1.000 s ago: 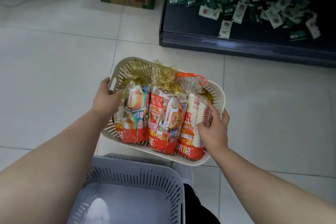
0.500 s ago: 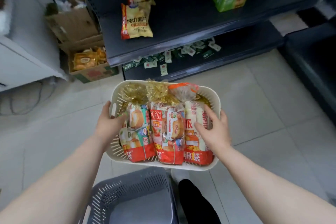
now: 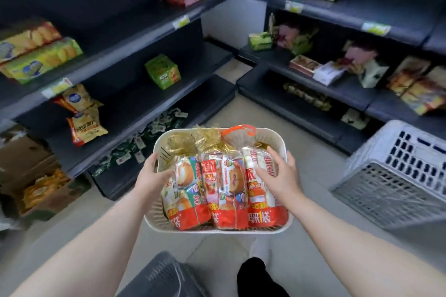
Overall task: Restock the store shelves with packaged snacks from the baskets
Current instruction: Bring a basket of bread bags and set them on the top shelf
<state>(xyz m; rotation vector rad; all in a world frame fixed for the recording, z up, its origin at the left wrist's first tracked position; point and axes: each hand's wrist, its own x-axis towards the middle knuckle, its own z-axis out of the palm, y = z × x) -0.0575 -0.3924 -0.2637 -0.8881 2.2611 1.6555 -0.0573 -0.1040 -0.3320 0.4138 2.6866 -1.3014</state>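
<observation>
1. Packaged snack bags [image 3: 217, 190], three glossy film packs printed red, white and orange with crinkled gold tops, lie side by side in the cream slotted plastic basket [image 3: 272, 136] that we hold in the air before us. None is on a shelf yet.
2. Our left hand [image 3: 150, 176] grips the basket's left rim, thumb along the edge. Our right hand [image 3: 280, 176] lies with straight, spread fingers on the rightmost bag, clasping nothing.
3. We judge that one-sided grip to be the weak point. The film is slick and the snack bags are soft and rounded, so a tilt could slide them over the low near rim, where their red ends already overhang.
4. Pressing hard with the flat hand could squash the soft baked goods pictured on the print.
5. Around us stand dark matte metal shelves [image 3: 135, 108] holding scattered packets. A pale grey perforated plastic crate [image 3: 391, 188] sits on the smooth tiled floor [image 3: 313, 164] to our right. A careless swing of the basket could clip either.
</observation>
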